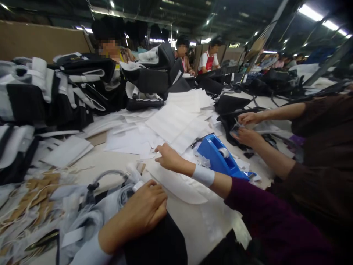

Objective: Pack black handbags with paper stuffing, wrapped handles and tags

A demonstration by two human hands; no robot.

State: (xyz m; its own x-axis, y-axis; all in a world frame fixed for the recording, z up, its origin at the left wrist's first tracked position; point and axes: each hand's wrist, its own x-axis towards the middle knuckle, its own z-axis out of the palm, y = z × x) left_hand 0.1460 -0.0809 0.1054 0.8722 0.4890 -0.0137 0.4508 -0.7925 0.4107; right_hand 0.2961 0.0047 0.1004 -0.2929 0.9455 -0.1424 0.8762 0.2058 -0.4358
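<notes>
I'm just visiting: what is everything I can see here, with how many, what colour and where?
Plastic tape dispenser: one, blue, right of centre
Flat paper sheets: many, white, mid-table
Long curved sheet: one, white, below right hand
Partly wrapped bags: many, black with white wrapping, left and back
Stringed card tags: many, brown, lower left
Wrapped curved handle: one, grey, beyond left hand
Smooth panel: one, black, below left hand
Worktable: one, pale, underneath
Ceiling lights: several, white, overhead
Co-worker: one, brown-sleeved, right
Background people: several, mixed colours
Small scraps: uncountable
Left hand: one, bare, white wristband, lower centre
Right hand: one, bare, white wristband, purple sleeve, centre
</notes>
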